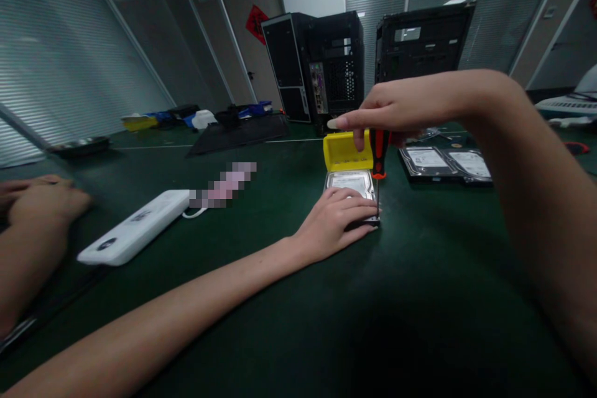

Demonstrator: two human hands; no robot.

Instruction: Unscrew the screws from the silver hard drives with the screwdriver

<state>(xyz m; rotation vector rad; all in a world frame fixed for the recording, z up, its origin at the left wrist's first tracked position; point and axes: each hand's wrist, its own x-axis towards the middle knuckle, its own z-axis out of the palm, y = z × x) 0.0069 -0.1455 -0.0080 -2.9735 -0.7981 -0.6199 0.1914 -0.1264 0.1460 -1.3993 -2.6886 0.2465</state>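
Note:
A hard drive (351, 181) lies label side up on the green table, a yellow plastic case (346, 150) standing open right behind it. My left hand (336, 219) grips the near part of the drive, fingers across its top and thumb along the near edge. Over the drive's right side, a red and black screwdriver (379, 155) stands upright, its shaft reaching down to the near right corner. My right hand (389, 109) is closed on the handle from above, with the index finger stretched out to the left. The screwdriver's tip is too small to make out clearly.
Two more hard drives (426, 163) lie to the right. Computer cases (336, 68) stand at the back. A white power bank (137, 227) with a cable lies left, near another person's hands (46, 199). A black mat (240, 137) and a tray (79, 145) are farther off.

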